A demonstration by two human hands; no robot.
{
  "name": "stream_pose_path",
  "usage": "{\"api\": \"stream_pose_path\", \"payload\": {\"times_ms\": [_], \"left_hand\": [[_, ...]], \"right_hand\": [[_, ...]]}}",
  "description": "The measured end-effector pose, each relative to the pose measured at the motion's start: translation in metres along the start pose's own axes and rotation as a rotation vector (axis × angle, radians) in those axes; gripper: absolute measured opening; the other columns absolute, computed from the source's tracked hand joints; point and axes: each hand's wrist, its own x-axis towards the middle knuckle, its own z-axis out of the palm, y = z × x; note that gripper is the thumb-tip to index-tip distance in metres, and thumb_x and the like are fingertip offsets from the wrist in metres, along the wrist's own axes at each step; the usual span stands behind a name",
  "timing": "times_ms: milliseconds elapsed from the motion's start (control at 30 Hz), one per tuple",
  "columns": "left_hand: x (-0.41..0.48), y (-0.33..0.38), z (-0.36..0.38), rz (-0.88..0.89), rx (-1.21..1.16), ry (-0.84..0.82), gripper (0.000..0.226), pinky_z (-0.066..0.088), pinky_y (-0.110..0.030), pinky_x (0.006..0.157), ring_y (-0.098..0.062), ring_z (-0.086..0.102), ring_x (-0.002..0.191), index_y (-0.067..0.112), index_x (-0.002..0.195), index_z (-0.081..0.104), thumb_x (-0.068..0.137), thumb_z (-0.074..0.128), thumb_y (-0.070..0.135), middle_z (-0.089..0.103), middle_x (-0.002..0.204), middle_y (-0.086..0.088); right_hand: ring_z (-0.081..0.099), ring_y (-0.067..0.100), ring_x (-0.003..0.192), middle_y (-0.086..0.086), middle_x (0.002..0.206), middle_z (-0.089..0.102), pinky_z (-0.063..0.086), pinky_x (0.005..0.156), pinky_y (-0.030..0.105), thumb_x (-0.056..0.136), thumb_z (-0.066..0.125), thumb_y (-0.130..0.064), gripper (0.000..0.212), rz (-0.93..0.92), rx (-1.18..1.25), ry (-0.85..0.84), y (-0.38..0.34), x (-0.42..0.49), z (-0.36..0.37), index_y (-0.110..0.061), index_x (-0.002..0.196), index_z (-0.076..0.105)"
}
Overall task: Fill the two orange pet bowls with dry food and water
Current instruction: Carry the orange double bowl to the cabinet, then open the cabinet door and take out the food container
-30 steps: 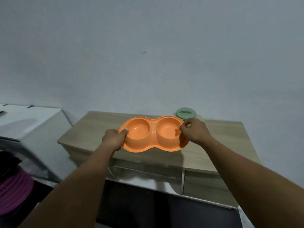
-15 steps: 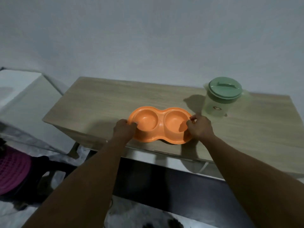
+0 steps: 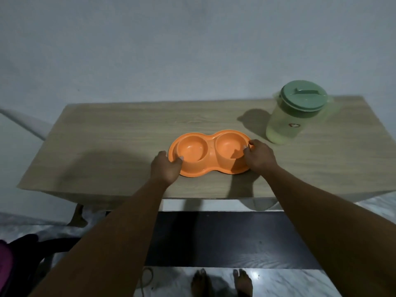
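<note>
The bowls [image 3: 211, 146], two round hollows in one orange dish, lie flat on the table [image 3: 120, 133], caught between the two hands. The left hand [image 3: 166, 168] grips the dish's left end: its thumb [image 3: 179, 159] is bent over the rim and reaches the edge of the left hollow [image 3: 190, 150], while the other fingers curl under or behind that end, out of sight. The right hand [image 3: 260, 156] grips the right end the same way, its fingertips [image 3: 246, 149] hooked over the rim at the edge of the right hollow [image 3: 228, 146], one finger curled round the outer edge just beyond them. Both wrists run back from the dish over the table's near edge. Past the right fingertips, farther out and off to the right, a pale see-through jug [image 3: 287, 123] stands upright with a green lid [image 3: 304, 96] on it, apart from the dish; what it holds cannot be told. Well below the hands, on the floor, two bare feet [image 3: 201, 281] stand at the near edge of a dark mat [image 3: 225, 236]
</note>
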Motion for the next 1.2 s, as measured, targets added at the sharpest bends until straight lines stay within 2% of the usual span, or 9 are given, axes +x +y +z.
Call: {"api": "stream_pose_path", "payload": {"times_ms": [100,300,467,700,800,867,933,1067,1200], "left_hand": [[-0.009,-0.001,-0.004,0.031,0.007,0.006,0.074,0.042,-0.041,0.104,-0.037,0.052,0.130,0.001,0.150,0.036,0.093,0.067,0.038,0.055,0.141,-0.020],[-0.061,0.003,0.007,0.219,0.123,0.071,0.061,0.046,-0.045,0.096,-0.041,0.053,0.118,0.005,0.141,0.042,0.089,0.069,0.025,0.046,0.133,-0.021],[-0.124,0.017,0.034,0.459,0.264,0.175,0.051,0.050,-0.047,0.087,-0.039,0.055,0.111,0.006,0.136,0.049,0.088,0.065,0.017,0.046,0.130,-0.018],[-0.229,0.029,0.135,0.709,0.378,0.207,0.027,0.053,-0.043,0.081,-0.032,0.059,0.099,0.011,0.111,0.065,0.085,0.059,0.016,0.060,0.105,-0.010],[-0.266,0.028,0.194,0.767,0.405,0.101,0.035,0.054,-0.038,0.085,-0.031,0.064,0.102,0.009,0.114,0.067,0.085,0.050,0.019,0.066,0.110,-0.009],[-0.276,0.030,0.230,0.734,0.499,-0.057,0.049,0.042,-0.034,0.108,-0.027,0.053,0.129,0.008,0.138,0.054,0.092,0.044,0.020,0.056,0.139,-0.009],[-0.268,0.032,0.268,0.721,0.579,-0.178,0.062,0.019,-0.031,0.123,-0.022,0.025,0.150,0.009,0.156,0.028,0.096,0.041,0.020,0.028,0.163,-0.008],[-0.224,0.040,0.319,0.808,0.707,-0.159,0.075,0.010,-0.036,0.126,-0.023,0.000,0.156,0.006,0.160,0.005,0.095,0.041,0.021,0.001,0.169,-0.011],[-0.201,0.041,0.335,0.859,0.828,-0.076,0.080,0.001,-0.041,0.126,-0.027,0.001,0.156,0.004,0.159,-0.001,0.095,0.042,0.024,0.001,0.168,-0.014]], "right_hand": [[0.054,0.046,0.126,0.027,0.136,0.058,0.044,0.104,0.048,0.101,0.055,-0.032,0.052,-0.016,-0.006,0.006,0.002,-0.015,-0.005,-0.005,0.144,0.048],[0.052,0.043,0.129,0.024,0.142,0.053,0.046,0.104,0.048,0.099,0.058,-0.033,0.054,-0.066,-0.076,0.010,0.023,-0.065,-0.029,-0.007,0.146,0.047],[0.056,0.036,0.125,0.017,0.140,0.056,0.046,0.099,0.040,0.099,0.056,-0.027,0.046,-0.148,-0.126,0.076,0.066,-0.108,-0.066,-0.009,0.141,0.055],[0.062,0.034,0.115,0.015,0.127,0.065,0.048,0.092,0.036,0.095,0.058,-0.021,0.037,-0.199,-0.143,0.092,0.175,-0.158,-0.112,-0.008,0.129,0.066],[0.058,0.033,0.127,0.013,0.139,0.062,0.046,0.103,0.037,0.094,0.059,-0.021,0.043,-0.161,-0.155,0.023,0.228,-0.166,-0.113,-0.010,0.136,0.062],[0.052,0.030,0.136,0.010,0.150,0.054,0.043,0.110,0.037,0.095,0.057,-0.022,0.051,-0.164,-0.186,-0.031,0.258,-0.164,-0.107,-0.011,0.145,0.054],[0.038,0.028,0.148,0.010,0.163,0.037,0.035,0.118,0.036,0.096,0.055,-0.019,0.061,-0.190,-0.223,-0.049,0.283,-0.151,-0.098,-0.010,0.155,0.040],[0.011,0.025,0.159,0.009,0.172,0.009,0.018,0.127,0.038,0.093,0.054,-0.012,0.078,-0.289,-0.272,0.010,0.313,-0.109,-0.077,-0.009,0.163,0.018],[0.012,0.028,0.159,0.013,0.171,0.014,0.014,0.126,0.041,0.091,0.057,-0.013,0.082,-0.376,-0.338,0.090,0.324,-0.083,-0.057,-0.006,0.162,0.017]]}}
